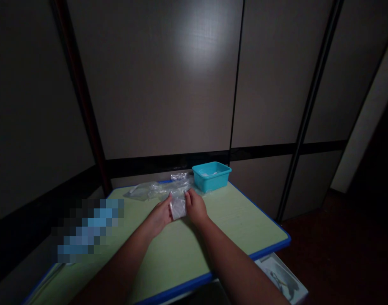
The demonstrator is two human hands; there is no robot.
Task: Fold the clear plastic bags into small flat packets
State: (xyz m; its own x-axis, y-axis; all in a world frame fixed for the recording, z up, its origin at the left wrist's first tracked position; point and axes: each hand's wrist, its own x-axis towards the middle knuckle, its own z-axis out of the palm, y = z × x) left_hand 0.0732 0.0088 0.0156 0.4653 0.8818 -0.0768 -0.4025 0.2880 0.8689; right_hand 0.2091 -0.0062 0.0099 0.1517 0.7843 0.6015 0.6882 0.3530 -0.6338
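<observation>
- Box (278,277) with a printed picture juts out below the near right edge of the table (244,228); any lettering is too dim to read.
- Blue trim borders the pale green top, which stretches widest between the right hand (196,207) and the right-hand edge.
- Pixelated bluish thing (89,231) sits along the left side.
- Clear packet (178,207) with whitish contents lies between the hands, over the table; the left hand (162,212) has a narrow grip on its left side, the right hand's grip pinches its upper right.
- Crumpled clear plastic (155,190) spreads just beyond the fingers.
- Turquoise tub (211,183), whitish bits inside, stands at the far right corner.
- Panels (165,106) rise behind the far edge.
</observation>
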